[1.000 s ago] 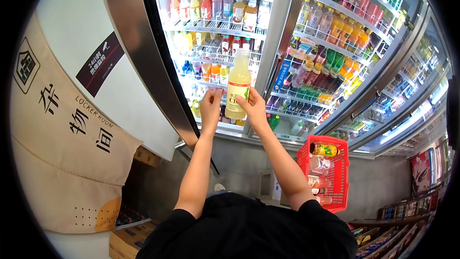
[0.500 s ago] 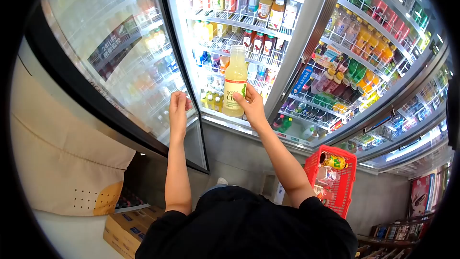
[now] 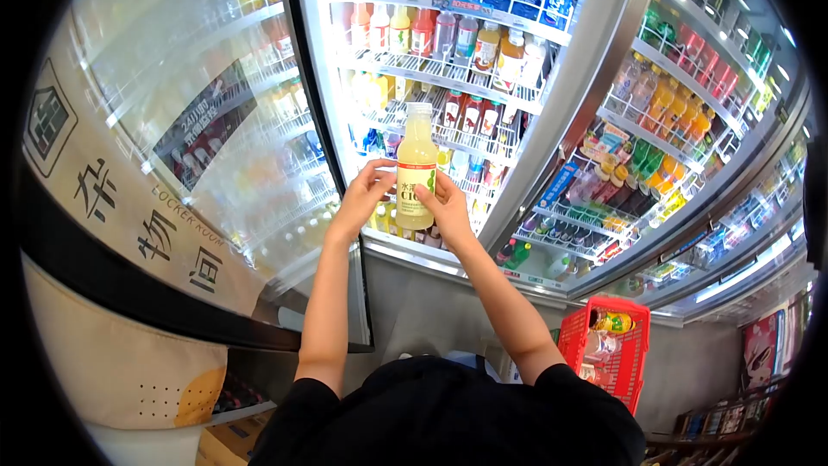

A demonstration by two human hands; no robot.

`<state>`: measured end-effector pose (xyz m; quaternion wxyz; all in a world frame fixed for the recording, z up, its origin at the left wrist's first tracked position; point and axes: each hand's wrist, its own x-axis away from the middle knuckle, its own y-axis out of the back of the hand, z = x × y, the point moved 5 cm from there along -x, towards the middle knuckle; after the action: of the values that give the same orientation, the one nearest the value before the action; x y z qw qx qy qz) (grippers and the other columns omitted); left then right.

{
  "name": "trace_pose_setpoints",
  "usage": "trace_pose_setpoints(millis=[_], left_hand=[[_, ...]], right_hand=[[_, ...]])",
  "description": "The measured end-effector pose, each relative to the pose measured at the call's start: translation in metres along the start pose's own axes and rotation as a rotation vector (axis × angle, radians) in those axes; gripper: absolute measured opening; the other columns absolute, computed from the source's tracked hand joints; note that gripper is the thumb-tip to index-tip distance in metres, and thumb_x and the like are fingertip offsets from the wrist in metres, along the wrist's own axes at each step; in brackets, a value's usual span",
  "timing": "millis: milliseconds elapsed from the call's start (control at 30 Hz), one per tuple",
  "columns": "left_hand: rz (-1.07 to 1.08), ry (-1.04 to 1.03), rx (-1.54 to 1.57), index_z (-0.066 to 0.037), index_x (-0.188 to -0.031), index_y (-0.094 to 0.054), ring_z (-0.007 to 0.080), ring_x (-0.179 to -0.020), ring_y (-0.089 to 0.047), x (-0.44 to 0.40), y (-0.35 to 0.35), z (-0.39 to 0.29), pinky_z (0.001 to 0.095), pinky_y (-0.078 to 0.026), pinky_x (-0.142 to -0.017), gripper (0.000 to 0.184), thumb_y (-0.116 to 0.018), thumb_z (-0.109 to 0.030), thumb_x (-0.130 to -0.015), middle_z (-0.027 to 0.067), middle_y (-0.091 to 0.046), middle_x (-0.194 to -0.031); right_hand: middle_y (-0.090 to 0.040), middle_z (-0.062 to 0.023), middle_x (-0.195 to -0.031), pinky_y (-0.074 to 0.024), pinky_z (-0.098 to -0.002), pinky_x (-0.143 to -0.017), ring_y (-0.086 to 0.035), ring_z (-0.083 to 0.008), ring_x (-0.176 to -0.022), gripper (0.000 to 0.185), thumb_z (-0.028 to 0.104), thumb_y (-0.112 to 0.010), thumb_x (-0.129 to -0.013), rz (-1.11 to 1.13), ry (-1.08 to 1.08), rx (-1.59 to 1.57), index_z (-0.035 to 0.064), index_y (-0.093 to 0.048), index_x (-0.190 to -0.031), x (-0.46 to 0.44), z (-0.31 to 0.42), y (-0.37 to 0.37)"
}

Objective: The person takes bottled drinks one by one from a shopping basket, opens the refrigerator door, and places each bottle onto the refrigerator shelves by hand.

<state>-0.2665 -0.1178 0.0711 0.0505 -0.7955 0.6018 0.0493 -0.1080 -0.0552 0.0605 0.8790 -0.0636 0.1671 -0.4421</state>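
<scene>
A bottle of pale yellow juice [image 3: 417, 155] stands upright in front of the open fridge, its label red-edged with green fruit and its top whitish. My right hand [image 3: 447, 209] grips it from the right, thumb across the lower label. At the bottle's left side is my left hand [image 3: 366, 194], fingers parted and curved toward it; whether the fingertips touch the bottle I cannot tell. Behind the bottle, fridge shelves [image 3: 448, 78] hold rows of drinks.
The glass fridge door [image 3: 319, 121] stands open on the left. A red shopping basket [image 3: 636, 354] with several bottles sits on the floor at right. More fridges [image 3: 655, 147] line the right side. A cardboard box [image 3: 226, 442] lies at lower left.
My left hand has come from near the door edge to the bottle's left side, its fingers opening. The bottle is slightly lower in view, still in my right hand. The view has shifted.
</scene>
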Motion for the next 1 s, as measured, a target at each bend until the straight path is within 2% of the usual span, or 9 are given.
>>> trace_pose_setpoints(millis=[33, 133, 167, 267, 400, 733, 900, 1000], left_hand=[[0.030, -0.021, 0.019, -0.009, -0.135, -0.053, 0.0139, -0.094, -0.060, -0.006, -0.001, 0.008, 0.0292, -0.048, -0.083, 0.041, -0.062, -0.027, -0.098, 0.0082, -0.062, -0.112], [0.025, 0.027, 0.054, -0.010, -0.142, -0.048, 0.0128, -0.096, -0.059, -0.010, -0.002, 0.014, 0.0281, -0.049, -0.083, 0.051, -0.064, -0.027, -0.097, 0.0094, -0.059, -0.121], [0.067, 0.061, 0.072, -0.011, -0.151, -0.040, 0.0131, -0.099, -0.059, -0.015, 0.001, 0.023, 0.0281, -0.049, -0.085, 0.062, -0.066, -0.026, -0.096, 0.0110, -0.056, -0.127], [0.038, 0.032, 0.033, -0.011, -0.154, -0.036, 0.0169, -0.108, -0.058, -0.029, 0.009, 0.024, 0.0323, -0.048, -0.092, 0.069, -0.068, -0.029, -0.095, 0.0096, -0.057, -0.126], [-0.003, 0.051, 0.084, -0.010, -0.155, -0.033, 0.0146, -0.107, -0.059, -0.061, 0.033, 0.028, 0.0307, -0.047, -0.094, 0.073, -0.069, -0.023, -0.094, 0.0116, -0.055, -0.132], [-0.001, 0.032, 0.058, -0.006, -0.154, -0.034, 0.0169, -0.110, -0.058, -0.147, 0.030, 0.028, 0.0337, -0.046, -0.097, 0.074, -0.071, -0.022, -0.092, 0.0127, -0.054, -0.133], [0.037, -0.001, -0.127, -0.007, -0.159, -0.018, 0.0262, -0.119, -0.056, -0.178, 0.003, 0.045, 0.0368, -0.051, -0.095, 0.093, -0.076, -0.023, -0.087, 0.0143, -0.048, -0.143], [0.019, 0.018, -0.120, -0.008, -0.159, -0.019, 0.0223, -0.121, -0.055, -0.193, -0.002, 0.064, 0.0362, -0.048, -0.098, 0.093, -0.077, -0.017, -0.086, 0.0090, -0.047, -0.146]], right_hand=[[-0.064, -0.0129, -0.128, -0.0483, -0.0302, -0.098, -0.061, -0.0159, -0.115, 0.057, 0.018, -0.070, -0.094, -0.019, -0.002, -0.044, -0.0031, -0.047, -0.141, -0.006, -0.005, -0.001], [-0.064, -0.0127, -0.127, -0.0479, -0.0303, -0.098, -0.061, -0.0162, -0.114, 0.055, 0.019, -0.069, -0.095, 0.008, -0.023, -0.053, -0.0028, -0.048, -0.141, -0.025, -0.014, -0.002], [-0.064, -0.0127, -0.127, -0.0479, -0.0303, -0.098, -0.061, -0.0162, -0.114, 0.055, 0.019, -0.069, -0.095, 0.008, -0.024, -0.056, -0.0028, -0.048, -0.141, -0.033, -0.016, -0.002], [-0.063, -0.0121, -0.128, -0.0458, -0.0295, -0.099, -0.059, -0.0147, -0.115, 0.055, 0.023, -0.063, -0.099, 0.072, 0.002, 0.025, -0.0013, -0.045, -0.144, -0.055, -0.019, -0.004], [-0.055, -0.0136, -0.140, -0.0403, -0.0312, -0.107, -0.052, -0.0177, -0.127, 0.051, 0.021, -0.052, -0.104, 0.163, -0.032, -0.001, -0.0030, -0.038, -0.148, -0.095, -0.030, -0.004], [-0.053, -0.0108, -0.142, -0.0407, -0.0312, -0.107, -0.051, -0.0170, -0.127, 0.052, 0.017, -0.048, -0.105, 0.326, -0.061, -0.054, 0.0010, -0.033, -0.153, -0.182, -0.034, 0.041], [-0.053, -0.0100, -0.143, -0.0374, -0.0303, -0.109, -0.050, -0.0167, -0.129, 0.052, 0.014, -0.048, -0.105, 0.278, -0.008, 0.014, -0.0007, -0.033, -0.152, -0.205, -0.050, 0.069], [-0.054, -0.0097, -0.141, -0.0376, -0.0305, -0.108, -0.050, -0.0161, -0.127, 0.050, 0.014, -0.047, -0.105, 0.275, 0.016, 0.025, -0.0009, -0.035, -0.151, -0.217, -0.062, 0.078]])
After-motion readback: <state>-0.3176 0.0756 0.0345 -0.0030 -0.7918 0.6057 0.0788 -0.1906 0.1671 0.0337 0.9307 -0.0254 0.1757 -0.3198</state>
